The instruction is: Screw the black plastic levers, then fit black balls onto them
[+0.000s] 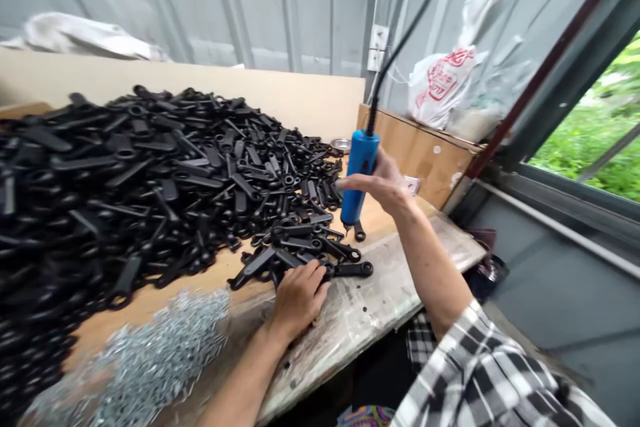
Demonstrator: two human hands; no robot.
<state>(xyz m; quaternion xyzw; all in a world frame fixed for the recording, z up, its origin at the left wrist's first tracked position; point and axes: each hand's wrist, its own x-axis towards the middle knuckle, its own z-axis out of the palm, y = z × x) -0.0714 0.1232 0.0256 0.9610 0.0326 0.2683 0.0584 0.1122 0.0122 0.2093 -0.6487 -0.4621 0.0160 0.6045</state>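
Right hand (pixel 381 180) wrapped around a blue electric screwdriver (pixel 359 170), tip down beside a black part (pixel 359 233); left hand (pixel 299 300) curled palm-down over more black parts (pixel 255 263), fingertips hidden, its grip impossible to tell.

A small assembly workshop: corrugated metal walls (pixel 280 0) surround a wooden workbench (pixel 125 313), partly covered in newspaper (pixel 360 307) and loaded with a heap of black moulded parts (pixel 150 173) and a pile of silver screws (pixel 155 360). A blue electric screwdriver (pixel 361 170) runs on an overhead cable (pixel 405 33) at the bench.
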